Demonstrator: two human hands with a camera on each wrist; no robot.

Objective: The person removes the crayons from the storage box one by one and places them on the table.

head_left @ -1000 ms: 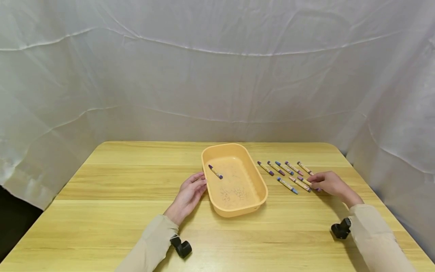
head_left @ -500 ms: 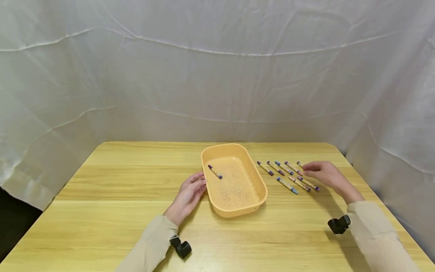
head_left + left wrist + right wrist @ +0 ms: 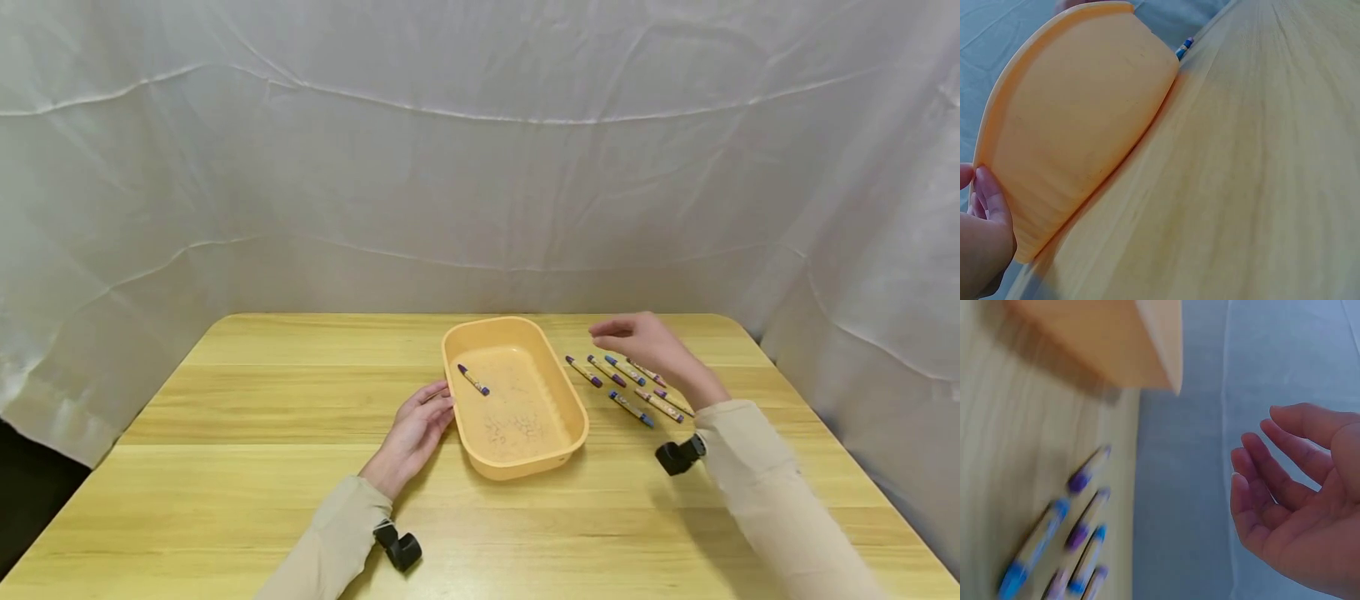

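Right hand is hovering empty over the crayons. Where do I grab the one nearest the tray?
Pinch that crayon at mid-length, coming straight down. It lies flat on the table with a neighbouring crayon close beside it, so thumb and fingertip of the right hand should go across its thin body.

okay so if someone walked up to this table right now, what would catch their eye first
Probably the orange tray at the middle of the wooden table, with one crayon lying inside it. Next, the loose crayons in rows just right of the tray, with the right hand raised above them holding nothing, while the left hand rests against the tray's left rim.
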